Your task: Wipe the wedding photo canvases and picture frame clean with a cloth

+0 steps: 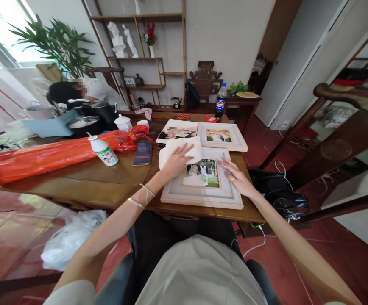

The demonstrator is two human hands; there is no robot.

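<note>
A white picture frame (203, 199) with a photo (204, 173) inside lies flat at the table's near edge. Spread across a white cloth (168, 148), my left hand (178, 162) presses it on the frame's upper left part. The cloth covers that corner. My right hand (237, 178) rests on the frame's right side, fingers stretched out, with a ring on one finger. Just beyond lies a second white frame (241, 142) holding another photo. To its left is a photo book or print (177, 128), partly hidden by the cloth.
Left on the wooden table (129, 182) are a phone (142, 153), a white bottle (104, 151) and a long red plastic-wrapped bundle (57, 150). A cola bottle (221, 101) and orange scissors (183, 117) stand and lie at the back. A person (98, 91) sits at the far left.
</note>
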